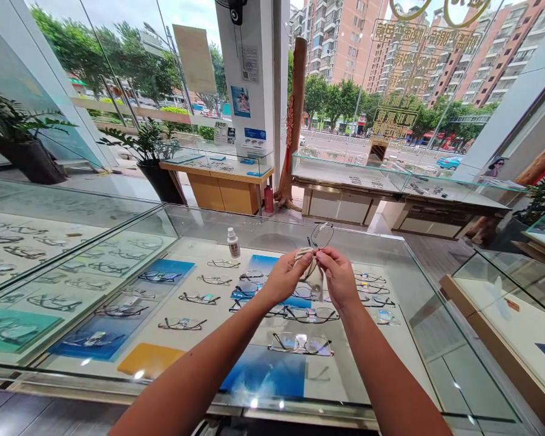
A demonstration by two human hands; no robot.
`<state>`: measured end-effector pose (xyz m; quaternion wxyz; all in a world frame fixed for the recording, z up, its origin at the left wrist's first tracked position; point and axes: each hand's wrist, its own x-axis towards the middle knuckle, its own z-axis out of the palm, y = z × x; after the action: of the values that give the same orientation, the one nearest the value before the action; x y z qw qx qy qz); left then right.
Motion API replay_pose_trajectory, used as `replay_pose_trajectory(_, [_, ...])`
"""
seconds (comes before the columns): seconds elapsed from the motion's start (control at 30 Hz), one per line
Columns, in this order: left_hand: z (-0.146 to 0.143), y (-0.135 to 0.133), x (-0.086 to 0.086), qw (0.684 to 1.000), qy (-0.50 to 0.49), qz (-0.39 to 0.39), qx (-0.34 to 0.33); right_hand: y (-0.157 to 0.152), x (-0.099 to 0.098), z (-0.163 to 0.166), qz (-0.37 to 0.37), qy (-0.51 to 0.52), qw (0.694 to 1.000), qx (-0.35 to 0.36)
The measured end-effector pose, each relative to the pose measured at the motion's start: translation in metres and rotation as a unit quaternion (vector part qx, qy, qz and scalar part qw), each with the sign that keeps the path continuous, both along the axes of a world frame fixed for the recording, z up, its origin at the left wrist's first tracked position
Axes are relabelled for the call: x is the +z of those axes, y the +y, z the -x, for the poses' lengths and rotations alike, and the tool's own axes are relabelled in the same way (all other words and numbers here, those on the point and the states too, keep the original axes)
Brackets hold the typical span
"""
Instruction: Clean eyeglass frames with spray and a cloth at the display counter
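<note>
Above the glass counter, my left hand [285,277] is closed on a pale beige cloth [315,280], which hangs down between my two hands. My right hand [338,277] is beside it, fingers pinched on a pair of eyeglasses [330,235] at the cloth's top edge. A lens and thin dark temples of the eyeglasses stick up beyond my fingertips; the rest is hidden by the fingers and cloth. A small white bottle [233,243] with a label stands upright on the counter top, to the left of and beyond my left hand.
Under the counter glass [209,225] lie several rows of eyeglasses [301,344], with blue cards and a yellow card [149,360]. Another display case [504,303] stands at the right. Farther off are low cases by the windows, potted plants [152,160] and a red fire extinguisher [268,199].
</note>
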<state>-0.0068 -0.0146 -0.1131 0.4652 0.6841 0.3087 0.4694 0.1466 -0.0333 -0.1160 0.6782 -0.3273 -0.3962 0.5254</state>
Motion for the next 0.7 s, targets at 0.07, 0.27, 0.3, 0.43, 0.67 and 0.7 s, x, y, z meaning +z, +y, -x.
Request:
replay_pose_trajectory(0.07, [0.002, -0.001, 0.002, 1.000, 0.008, -0.008, -0.020, 0.001, 0.001, -0.001, 0.019, 0.012, 1.000, -0.001])
replay_pose_trajectory(0.27, [0.004, -0.002, -0.001, 0.993, 0.009, 0.036, -0.115, 0.004, 0.002, -0.008, 0.056, -0.005, 0.997, -0.047])
replay_pose_trajectory(0.3, [0.003, 0.000, -0.003, 0.993, 0.005, 0.039, -0.107, 0.004, 0.002, -0.008, 0.058, -0.004, 0.997, -0.043])
replay_pose_trajectory(0.43, [0.001, 0.005, -0.009, 0.997, -0.019, 0.051, -0.057, 0.003, 0.000, -0.004, 0.030, -0.029, 0.999, -0.022])
replay_pose_trajectory(0.67, [-0.004, 0.005, -0.010, 0.999, -0.020, 0.040, -0.025, 0.001, -0.001, -0.001, 0.017, -0.051, 0.998, -0.022])
replay_pose_trajectory(0.7, [-0.004, 0.006, -0.010, 0.998, -0.023, 0.044, -0.028, 0.002, 0.000, -0.002, 0.019, -0.050, 0.998, -0.024])
